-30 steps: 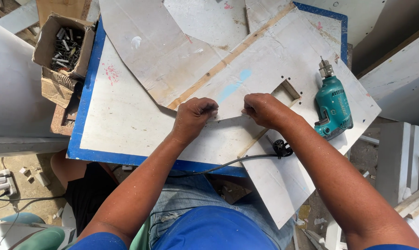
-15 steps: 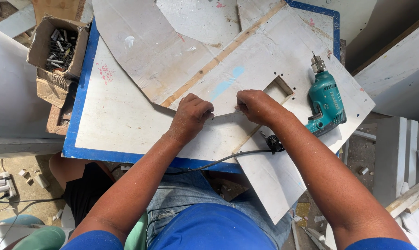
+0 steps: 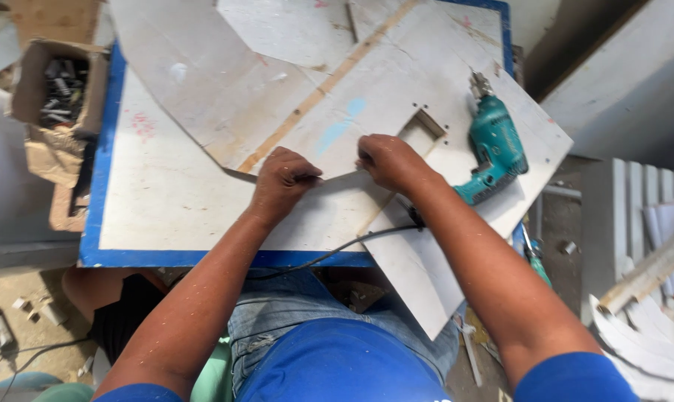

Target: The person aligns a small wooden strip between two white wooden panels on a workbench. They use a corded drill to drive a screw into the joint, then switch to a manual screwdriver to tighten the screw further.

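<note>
- Left hand (image 3: 283,181) is curled, knuckles up, fingertips gripping the near edge of the white cut panel (image 3: 367,112); right hand (image 3: 388,160) likewise clamps that edge just beside it.
- Versus the frames a moment earlier: both hands sit at the same spots on the edge; only the view has shifted slightly. Judgement: the panel is being held steady, not moved.
- Panel lies flat on the blue-edged tabletop (image 3: 173,223), rectangular notch (image 3: 422,132) near the right hand.
- Teal electric drill (image 3: 493,145) rests on the panel, untouched, its cord (image 3: 337,253) trailing under the right forearm.
- Cardboard box of screws (image 3: 58,89) at the table's left.
</note>
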